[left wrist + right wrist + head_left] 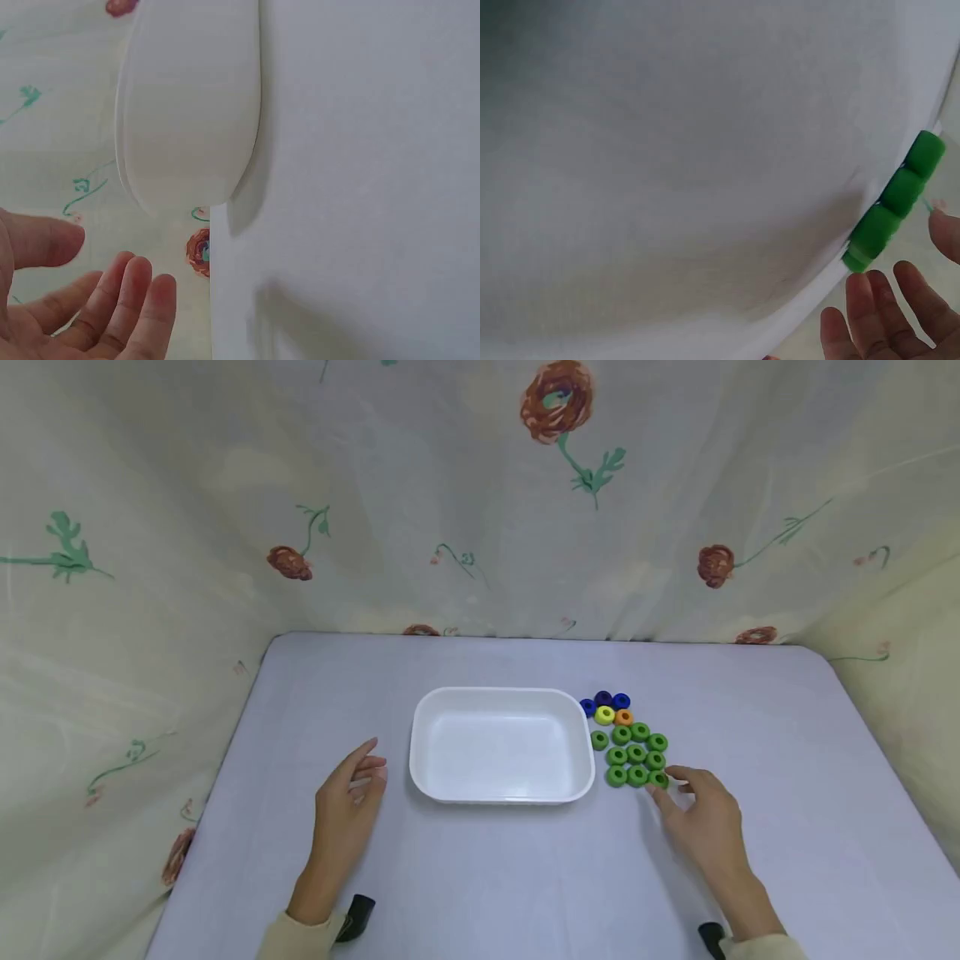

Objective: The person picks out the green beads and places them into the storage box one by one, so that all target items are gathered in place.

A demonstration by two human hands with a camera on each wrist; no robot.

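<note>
Several green rings (636, 754) lie flat in a close group right of a white tray (502, 745). At the group's near right corner is my right hand (705, 818), thumb and forefinger apart at either side of the nearest ring (658, 779). In the right wrist view, the fingers of the right hand (885, 322) are spread beside the green rings (901, 191); contact is hard to tell. My left hand (347, 814) hovers left of the tray, fingers relaxed and holding nothing. The left wrist view has the left hand (112, 315) apart from the tray (187, 105).
Behind the green rings sit blue rings (621, 701), a dark ring (603, 698), a yellow ring (604, 716) and an orange ring (623, 717), close to the tray's right edge. A white cloth covers the table (480, 877). Flowered curtains (390, 493) surround its back and sides.
</note>
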